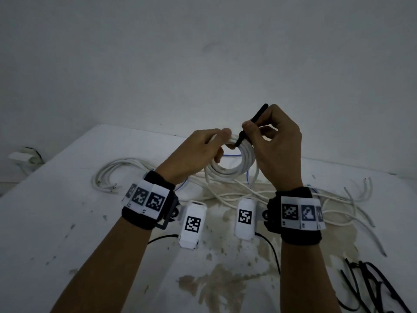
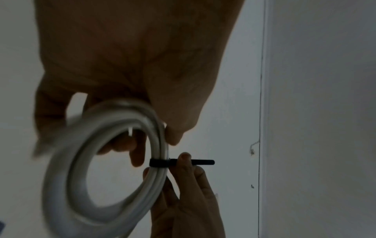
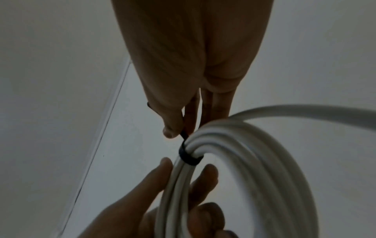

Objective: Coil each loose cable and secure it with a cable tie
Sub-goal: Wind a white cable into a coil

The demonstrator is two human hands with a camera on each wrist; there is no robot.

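Observation:
A coil of white cable (image 1: 234, 164) is held up above the table. My left hand (image 1: 200, 152) grips its upper left side, thumb on top and fingers through the ring. A black cable tie (image 1: 252, 125) is wrapped round the coil's top. My right hand (image 1: 273, 141) pinches the tie's free tail between thumb and forefinger, and the tail sticks up and to the right. In the left wrist view the cable tie (image 2: 162, 162) bands the coil (image 2: 81, 169). The right wrist view shows the tie (image 3: 188, 154) tight round the coil's strands (image 3: 244, 161).
Loose white cables (image 1: 270, 195) lie across the white table (image 1: 56, 222), with a bundle (image 1: 112, 175) at the left. Black cable ties (image 1: 370, 288) lie at the front right. A thin blue wire (image 1: 230, 155) runs behind the coil. The wall stands close behind.

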